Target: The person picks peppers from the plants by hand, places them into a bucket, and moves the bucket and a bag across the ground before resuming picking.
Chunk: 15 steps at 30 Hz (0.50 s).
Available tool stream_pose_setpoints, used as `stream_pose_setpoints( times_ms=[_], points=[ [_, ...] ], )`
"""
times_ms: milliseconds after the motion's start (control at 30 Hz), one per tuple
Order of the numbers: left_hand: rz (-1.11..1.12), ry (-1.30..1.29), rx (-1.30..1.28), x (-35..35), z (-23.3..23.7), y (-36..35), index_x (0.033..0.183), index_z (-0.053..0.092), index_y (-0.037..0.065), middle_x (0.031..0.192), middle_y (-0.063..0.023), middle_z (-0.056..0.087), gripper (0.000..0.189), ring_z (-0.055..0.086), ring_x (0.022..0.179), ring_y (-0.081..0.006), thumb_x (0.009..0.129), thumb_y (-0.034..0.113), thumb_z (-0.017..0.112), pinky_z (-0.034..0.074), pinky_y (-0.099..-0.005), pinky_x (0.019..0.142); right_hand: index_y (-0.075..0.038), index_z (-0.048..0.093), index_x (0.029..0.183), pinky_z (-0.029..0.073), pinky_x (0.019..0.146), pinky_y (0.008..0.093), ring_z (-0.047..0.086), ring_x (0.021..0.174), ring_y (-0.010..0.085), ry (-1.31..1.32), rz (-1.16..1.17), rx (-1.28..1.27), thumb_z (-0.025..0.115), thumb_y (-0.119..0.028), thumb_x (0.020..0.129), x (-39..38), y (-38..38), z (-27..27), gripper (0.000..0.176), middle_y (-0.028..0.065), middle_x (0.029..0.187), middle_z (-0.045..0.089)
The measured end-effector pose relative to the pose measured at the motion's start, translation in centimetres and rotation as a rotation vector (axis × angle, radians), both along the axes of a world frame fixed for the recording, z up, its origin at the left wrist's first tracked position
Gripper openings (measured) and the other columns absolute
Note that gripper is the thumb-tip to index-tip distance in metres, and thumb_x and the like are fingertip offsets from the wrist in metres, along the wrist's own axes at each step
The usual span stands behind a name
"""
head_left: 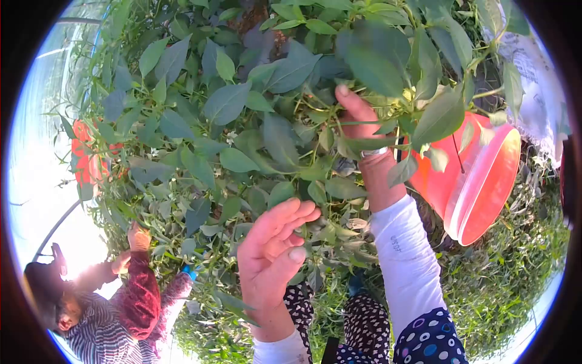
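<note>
Left hand (270, 258) flat, fingers together, on leaves (242, 121). Right hand (357, 118) at 12: fingertips buried, can't tell. Red bucket (485, 176) at 3. Sleeve (403, 242) print unreadable.

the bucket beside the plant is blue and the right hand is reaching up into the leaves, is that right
Not quite. The bucket is orange-red, not blue, as the head view shows. The rest holds: it sits beside the plant, and the right hand reaches up into the leaves.

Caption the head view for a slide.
Left hand open, right hand up among the plant's leaves beside a red bucket; another person at lower left.
</note>
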<state>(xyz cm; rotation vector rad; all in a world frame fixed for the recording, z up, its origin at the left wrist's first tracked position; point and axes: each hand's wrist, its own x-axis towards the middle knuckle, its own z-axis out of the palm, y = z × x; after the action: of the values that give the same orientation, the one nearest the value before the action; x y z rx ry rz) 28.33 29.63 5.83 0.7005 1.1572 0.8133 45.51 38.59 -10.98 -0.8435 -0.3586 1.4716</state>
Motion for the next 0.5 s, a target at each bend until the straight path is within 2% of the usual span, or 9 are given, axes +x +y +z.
stream_pose_setpoints(
  times_ms=[33,67,167,200,267,333,367,467,500],
  points=[
    [-0.008,0.035,0.078,0.3,-0.1,-0.5,0.125,0.043,0.000,0.115,-0.0144,0.057,0.056,0.057,0.103,-0.0292,0.074,0.014,0.062,0.043,-0.0252,0.073,-0.013,0.047,0.121,0.040,0.091,0.0477,0.053,0.101,0.0275,-0.169,0.113,0.056,0.049,-0.033,0.089,-0.7,-0.8,0.4,0.038,0.0090,0.112,0.054],
    [-0.013,0.029,0.084,0.4,-0.2,-0.8,0.125,0.043,0.000,0.115,-0.0144,0.057,0.056,0.057,0.103,-0.0292,0.074,0.014,0.062,0.043,-0.0252,0.073,-0.013,0.048,0.120,0.041,0.089,0.0468,0.054,0.100,0.0271,-0.188,0.136,0.108,0.051,-0.034,0.087,-1.7,-1.3,1.1,0.040,0.0085,0.112,0.055],
    [0.051,0.393,0.320,1.7,0.2,-1.2,0.122,0.044,0.000,0.120,-0.0128,0.051,0.064,0.053,0.105,-0.0231,0.064,0.007,0.072,0.044,-0.0276,0.077,-0.011,0.049,0.119,0.043,0.087,0.0449,0.056,0.097,0.0264,-0.213,0.174,0.223,0.056,-0.036,0.083,-4.7,-2.4,3.3,0.045,0.0077,0.112,0.056],
    [0.039,0.395,0.320,2.3,0.3,-1.0,0.122,0.044,0.000,0.120,-0.0128,0.051,0.064,0.053,0.105,-0.0231,0.064,0.007,0.072,0.044,-0.0276,0.077,-0.012,0.049,0.118,0.042,0.086,0.0447,0.054,0.099,0.0266,-0.411,0.200,0.223,0.058,-0.035,0.080,-5.3,-2.8,3.8,0.045,0.0077,0.112,0.054],
    [0.299,0.629,0.316,3.0,0.4,-0.9,0.122,0.042,0.002,0.116,-0.0110,0.051,0.065,0.052,0.101,-0.0195,0.064,0.008,0.072,0.044,-0.0291,0.080,-0.014,0.050,0.117,0.041,0.085,0.0444,0.051,0.104,0.0270,-0.800,0.257,0.219,0.060,-0.033,0.074,-6.6,-3.5,4.8,0.048,0.0076,0.113,0.052],
    [0.359,0.575,0.332,3.2,0.1,-1.1,0.124,0.040,0.003,0.112,-0.0092,0.052,0.063,0.053,0.096,-0.0185,0.067,0.004,0.068,0.043,-0.0303,0.083,-0.017,0.051,0.116,0.039,0.083,0.0442,0.047,0.110,0.0274,-1.189,0.324,0.199,0.062,-0.031,0.068,-7.0,-4.6,6.0,0.051,0.0076,0.113,0.050],
    [0.429,0.475,0.300,3.6,0.1,-1.1,0.124,0.040,0.003,0.113,-0.0089,0.051,0.062,0.053,0.096,-0.0184,0.068,0.003,0.067,0.043,-0.0303,0.084,-0.019,0.052,0.115,0.034,0.087,0.0472,0.042,0.116,0.0273,-1.267,0.302,0.218,0.062,-0.030,0.064,-6.8,-5.4,6.6,0.053,0.0094,0.116,0.047],
    [0.493,0.358,0.230,3.7,-0.4,-1.2,0.126,0.038,0.002,0.115,-0.0086,0.050,0.063,0.052,0.100,-0.0189,0.070,-0.002,0.066,0.041,-0.0314,0.089,-0.018,0.054,0.113,0.030,0.091,0.0473,0.042,0.117,0.0276,-1.257,0.369,0.198,0.060,-0.032,0.068,-6.6,-7.2,7.4,0.047,0.0095,0.120,0.045],
    [0.454,0.330,0.205,3.6,-0.6,-1.0,0.127,0.036,0.002,0.115,-0.0088,0.051,0.065,0.051,0.102,-0.0191,0.070,-0.002,0.066,0.040,-0.0319,0.091,-0.019,0.056,0.110,0.028,0.093,0.0470,0.040,0.120,0.0267,-1.341,0.435,0.072,0.058,-0.032,0.070,-7.6,-7.3,7.3,0.043,0.0100,0.127,0.041]
  ],
)
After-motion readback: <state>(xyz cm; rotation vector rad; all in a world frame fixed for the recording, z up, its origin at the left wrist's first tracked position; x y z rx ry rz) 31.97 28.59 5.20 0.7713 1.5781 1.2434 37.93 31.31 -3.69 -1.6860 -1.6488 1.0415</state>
